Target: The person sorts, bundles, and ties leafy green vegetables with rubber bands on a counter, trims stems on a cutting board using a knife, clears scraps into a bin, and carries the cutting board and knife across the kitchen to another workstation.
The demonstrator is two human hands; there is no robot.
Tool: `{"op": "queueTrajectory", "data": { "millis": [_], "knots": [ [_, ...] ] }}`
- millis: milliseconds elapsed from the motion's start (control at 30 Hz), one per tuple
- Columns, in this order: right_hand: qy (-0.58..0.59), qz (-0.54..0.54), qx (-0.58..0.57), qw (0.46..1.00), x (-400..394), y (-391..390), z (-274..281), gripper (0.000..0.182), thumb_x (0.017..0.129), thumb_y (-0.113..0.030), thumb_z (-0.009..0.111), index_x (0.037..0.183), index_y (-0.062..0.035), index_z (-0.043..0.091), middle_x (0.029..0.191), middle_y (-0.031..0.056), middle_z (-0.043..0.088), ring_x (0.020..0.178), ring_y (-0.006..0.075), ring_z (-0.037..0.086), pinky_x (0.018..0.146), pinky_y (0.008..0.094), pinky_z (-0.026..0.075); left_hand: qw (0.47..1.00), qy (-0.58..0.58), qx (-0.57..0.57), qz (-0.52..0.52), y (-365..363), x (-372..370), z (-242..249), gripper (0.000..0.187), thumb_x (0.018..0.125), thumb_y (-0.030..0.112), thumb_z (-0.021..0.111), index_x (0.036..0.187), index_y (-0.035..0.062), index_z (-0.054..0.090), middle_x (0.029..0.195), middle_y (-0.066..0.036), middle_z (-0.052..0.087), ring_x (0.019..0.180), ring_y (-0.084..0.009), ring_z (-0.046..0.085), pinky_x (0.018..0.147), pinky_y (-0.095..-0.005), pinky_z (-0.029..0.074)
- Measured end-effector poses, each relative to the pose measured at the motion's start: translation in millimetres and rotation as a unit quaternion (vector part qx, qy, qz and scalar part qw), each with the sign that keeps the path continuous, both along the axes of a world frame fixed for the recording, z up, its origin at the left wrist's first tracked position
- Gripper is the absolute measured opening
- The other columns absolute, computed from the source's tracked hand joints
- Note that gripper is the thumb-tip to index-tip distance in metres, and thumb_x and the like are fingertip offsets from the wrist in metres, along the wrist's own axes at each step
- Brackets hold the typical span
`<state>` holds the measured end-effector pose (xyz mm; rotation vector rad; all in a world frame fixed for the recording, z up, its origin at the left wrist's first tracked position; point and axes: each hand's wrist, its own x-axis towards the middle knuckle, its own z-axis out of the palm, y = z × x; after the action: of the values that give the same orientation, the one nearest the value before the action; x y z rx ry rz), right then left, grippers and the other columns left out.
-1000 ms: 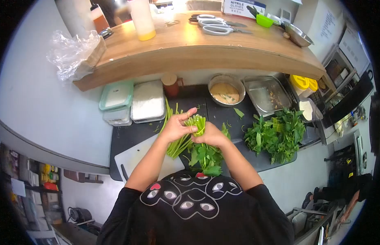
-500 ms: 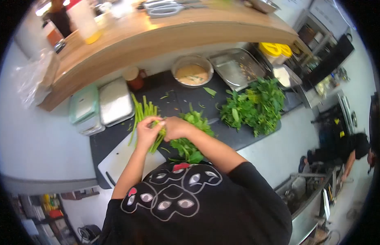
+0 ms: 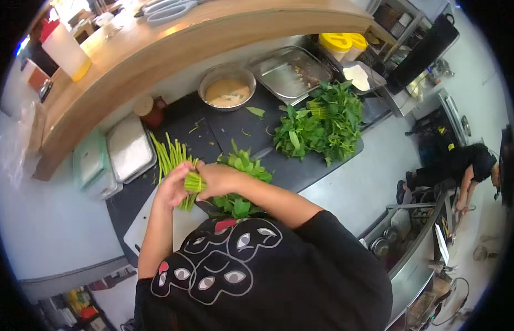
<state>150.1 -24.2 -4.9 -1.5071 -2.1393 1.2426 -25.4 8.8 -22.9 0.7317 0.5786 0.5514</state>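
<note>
My right hand is wrapped round a bunch of leafy greens, its trimmed stem ends poking out to the left with what looks like a thin band round them. Leaves of the bunch spread out beyond the right wrist. My left hand curls its fingers against the stem end of the same bunch; some fingertips are hidden. Below the hands, loose green stems lie across the dark worktop and the white cutting board. A knife blade shows partly beside the leaves.
A big pile of leafy greens sits to the right. Behind are a metal bowl of tan liquid, a steel tray and a lidded jar. Plastic containers stand left. A wooden shelf overhangs. Another person bends at far right.
The view has shifted, so the worktop things appear further left. My hands have turned the bunch, so its stem ends now face up, and my left palm has opened toward them.
</note>
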Motion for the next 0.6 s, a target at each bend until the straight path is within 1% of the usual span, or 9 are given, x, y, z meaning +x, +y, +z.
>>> {"op": "queueTrajectory", "data": {
  "millis": [67,167,233,267,333,367,400,500,600],
  "knots": [
    [-0.007,-0.024,0.050,0.998,10,-5,11,0.077,0.061,-0.034,0.075,0.120,-0.0010,0.038,0.102,0.0238,0.058,0.093,0.0378,0.058,0.082,0.0416,0.046,0.993,-0.084,-0.080,0.009,0,1,-7,0.041,0.089,0.046,0.043,0.108,0.0101,0.047,0.114,-0.014,0.051,0.109,-0.0266,0.049,0.090,-0.0450,0.039],
    [-0.084,-0.094,0.033,0.991,45,1,4,0.076,0.064,-0.034,0.072,0.126,-0.0090,0.037,0.106,0.0223,0.058,0.096,0.0378,0.057,0.083,0.0428,0.046,0.986,0.082,-0.080,0.123,-3,4,-31,0.043,0.089,0.039,0.049,0.117,0.0079,0.043,0.117,-0.016,0.050,0.112,-0.0297,0.047,0.093,-0.0470,0.037],
    [-0.240,-0.158,0.020,0.958,85,7,-12,0.075,0.067,-0.033,0.071,0.128,-0.0085,0.035,0.106,0.0220,0.058,0.099,0.0357,0.057,0.084,0.0424,0.045,0.939,0.282,0.109,0.165,25,-26,-67,0.057,0.080,0.041,0.060,0.123,0.0099,0.039,0.124,-0.019,0.044,0.117,-0.0326,0.042,0.096,-0.0483,0.034],
    [-0.240,-0.212,0.021,0.947,127,13,-35,0.079,0.068,-0.038,0.071,0.131,-0.0102,0.031,0.105,0.0213,0.059,0.098,0.0364,0.057,0.085,0.0454,0.044,0.881,0.393,0.184,0.191,25,-59,-81,0.066,0.076,0.042,0.066,0.127,0.0110,0.037,0.128,-0.020,0.041,0.120,-0.0341,0.040,0.097,-0.0490,0.033],
    [-0.383,-0.260,0.049,0.885,152,5,-58,0.081,0.068,-0.041,0.072,0.131,-0.0126,0.031,0.118,0.0152,0.048,0.112,0.0328,0.046,0.093,0.0579,0.030,0.769,0.556,0.276,0.156,23,-83,-86,0.088,0.063,0.044,0.076,0.132,0.0157,0.030,0.133,-0.022,0.034,0.123,-0.0352,0.035,0.099,-0.0481,0.031],
    [-0.422,-0.244,0.071,0.870,170,-2,-93,0.091,0.067,-0.045,0.071,0.138,-0.0148,0.024,0.129,0.0148,0.038,0.122,0.0307,0.035,0.097,0.0548,0.027,0.700,0.626,0.318,0.129,22,-91,-88,0.099,0.056,0.045,0.080,0.135,0.0180,0.027,0.136,-0.022,0.030,0.125,-0.0358,0.032,0.099,-0.0476,0.030],
    [-0.426,-0.228,0.038,0.875,178,-9,-112,0.093,0.066,-0.047,0.071,0.139,-0.0151,0.022,0.136,0.0145,0.032,0.128,0.0322,0.026,0.100,0.0569,0.023,0.669,0.698,0.245,0.075,21,-87,-91,0.121,0.044,0.051,0.083,0.140,0.0226,0.015,0.140,-0.023,0.021,0.129,-0.0388,0.023,0.101,-0.0528,0.026],
    [-0.445,-0.176,0.056,0.876,181,-28,-138,0.093,0.066,-0.047,0.070,0.139,-0.0143,0.022,0.139,0.0143,0.029,0.131,0.0335,0.020,0.101,0.0585,0.018,0.615,0.759,0.214,-0.008,22,-62,-89,0.128,0.046,0.051,0.082,0.142,0.0230,0.003,0.142,-0.023,0.018,0.131,-0.0402,0.019,0.101,-0.0602,0.019],
    [-0.336,-0.201,0.162,0.906,166,-24,-126,0.080,0.070,-0.039,0.069,0.134,-0.0099,0.032,0.137,0.0170,0.031,0.130,0.0373,0.022,0.102,0.0577,0.018,0.599,0.775,0.196,-0.047,31,-43,-104,0.133,0.044,0.053,0.082,0.142,0.0245,-0.003,0.144,-0.025,0.010,0.132,-0.0417,0.014,0.100,-0.0639,0.015]
  ]
}}
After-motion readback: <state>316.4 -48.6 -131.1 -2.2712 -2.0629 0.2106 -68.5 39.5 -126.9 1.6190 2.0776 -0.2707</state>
